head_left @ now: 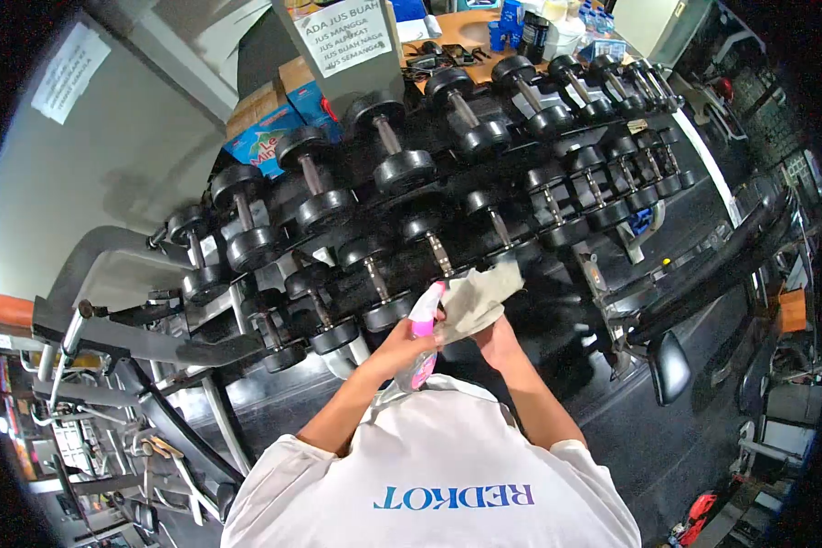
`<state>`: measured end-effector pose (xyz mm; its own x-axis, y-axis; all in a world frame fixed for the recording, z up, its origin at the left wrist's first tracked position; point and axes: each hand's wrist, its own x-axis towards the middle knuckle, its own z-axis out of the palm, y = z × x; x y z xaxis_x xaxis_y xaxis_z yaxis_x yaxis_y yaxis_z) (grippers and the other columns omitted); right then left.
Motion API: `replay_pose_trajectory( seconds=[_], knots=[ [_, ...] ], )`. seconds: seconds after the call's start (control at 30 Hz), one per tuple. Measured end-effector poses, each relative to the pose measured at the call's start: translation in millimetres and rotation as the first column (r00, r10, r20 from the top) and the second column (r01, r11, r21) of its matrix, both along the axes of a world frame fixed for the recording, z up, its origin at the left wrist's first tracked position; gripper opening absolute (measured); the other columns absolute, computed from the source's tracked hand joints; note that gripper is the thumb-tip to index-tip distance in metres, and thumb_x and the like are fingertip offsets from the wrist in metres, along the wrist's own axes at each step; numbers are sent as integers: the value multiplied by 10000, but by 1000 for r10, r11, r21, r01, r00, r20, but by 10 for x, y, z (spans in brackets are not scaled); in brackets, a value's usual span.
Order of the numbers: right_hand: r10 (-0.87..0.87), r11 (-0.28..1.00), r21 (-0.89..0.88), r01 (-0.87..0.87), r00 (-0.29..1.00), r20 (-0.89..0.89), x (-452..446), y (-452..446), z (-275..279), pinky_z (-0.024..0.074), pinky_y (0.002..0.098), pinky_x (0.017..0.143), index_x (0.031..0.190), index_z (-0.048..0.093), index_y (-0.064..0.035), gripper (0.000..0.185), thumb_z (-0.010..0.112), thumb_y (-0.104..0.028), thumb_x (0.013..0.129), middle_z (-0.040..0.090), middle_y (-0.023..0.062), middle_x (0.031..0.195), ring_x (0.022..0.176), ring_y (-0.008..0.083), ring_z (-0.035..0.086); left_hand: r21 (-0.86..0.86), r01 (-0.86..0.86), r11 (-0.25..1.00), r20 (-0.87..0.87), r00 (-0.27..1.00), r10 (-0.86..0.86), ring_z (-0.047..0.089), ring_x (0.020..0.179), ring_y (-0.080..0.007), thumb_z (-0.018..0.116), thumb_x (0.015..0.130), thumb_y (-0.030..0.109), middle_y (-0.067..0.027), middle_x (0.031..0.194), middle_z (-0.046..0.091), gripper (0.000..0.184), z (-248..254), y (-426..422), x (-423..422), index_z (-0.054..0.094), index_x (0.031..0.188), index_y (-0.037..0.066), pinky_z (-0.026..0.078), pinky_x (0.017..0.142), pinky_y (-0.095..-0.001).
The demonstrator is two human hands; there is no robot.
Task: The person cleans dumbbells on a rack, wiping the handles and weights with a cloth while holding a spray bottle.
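Note:
My left hand (404,345) is closed round a spray bottle (422,321) with a pink and white head and a clear body with a pink label. The bottle is tilted in front of my chest. My right hand (495,340) grips a pale grey-beige cloth (480,298) from below, fingers partly hidden by it. The cloth spreads between both hands, its left edge close to the bottle. Just beyond the cloth, on the lower tier of the rack, are a black dumbbell (437,251) with a metal handle and another dumbbell (500,226).
An upper row of dumbbells (388,137) runs across the rack. Behind it are a paper sign (341,35), a blue carton (269,137) and a wooden desk (466,32) with containers. Gym machine frames (110,274) stand left; a black padded bench (712,274) is at right.

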<state>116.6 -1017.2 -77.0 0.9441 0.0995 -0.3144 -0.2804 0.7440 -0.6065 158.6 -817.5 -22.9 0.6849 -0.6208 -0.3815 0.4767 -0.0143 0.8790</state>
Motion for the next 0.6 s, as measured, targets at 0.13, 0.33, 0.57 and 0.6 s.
replay_pose_trajectory(
  seconds=[0.13, 0.33, 0.57, 0.6],
  knots=[
    [1, 974, 227, 10, 999, -50, -26, -14, 56, 416, 386, 1036, 1379, 454, -109, 547, 441, -476, 973, 568, 47, 1302, 1195, 199, 550, 70, -30, 997, -73, 997, 35, 606, 836, -154, 709, 837, 206, -31, 968, 618, 438, -122, -142, -42, 537, 1202, 34, 500, 780, -327],
    [-160, 983, 85, 160, 987, -14, 149, 114, 191, 491, 347, 941, 1300, 493, -90, 350, 496, -244, 987, 594, 57, 1216, 1111, 177, 587, 239, -15, 971, 48, 999, 3, 611, 822, -160, 705, 865, 314, -41, 989, 621, 505, 65, -163, -3, 518, 1228, 17, 504, 768, -325],
    [-354, 935, 72, 347, 910, 214, 170, -157, -137, 479, 341, 940, 1279, 463, -123, 325, 413, -304, 1014, 576, 35, 1197, 1118, 179, 577, -100, -48, 994, -301, 954, 16, 611, 1020, -249, 452, 922, 640, -126, 1103, 648, 714, -529, 185, 223, 323, 1443, 168, 513, 791, -398],
    [-348, 930, 227, 288, 890, 295, 187, -232, -177, 485, 343, 928, 1259, 498, -129, 324, 383, -304, 1012, 593, 40, 1190, 1110, 203, 585, -114, -40, 993, -308, 951, 3, 611, 1020, -249, 452, 922, 640, -126, 1103, 648, 714, -548, 199, 273, 323, 1443, 168, 513, 791, -398]
  ],
)
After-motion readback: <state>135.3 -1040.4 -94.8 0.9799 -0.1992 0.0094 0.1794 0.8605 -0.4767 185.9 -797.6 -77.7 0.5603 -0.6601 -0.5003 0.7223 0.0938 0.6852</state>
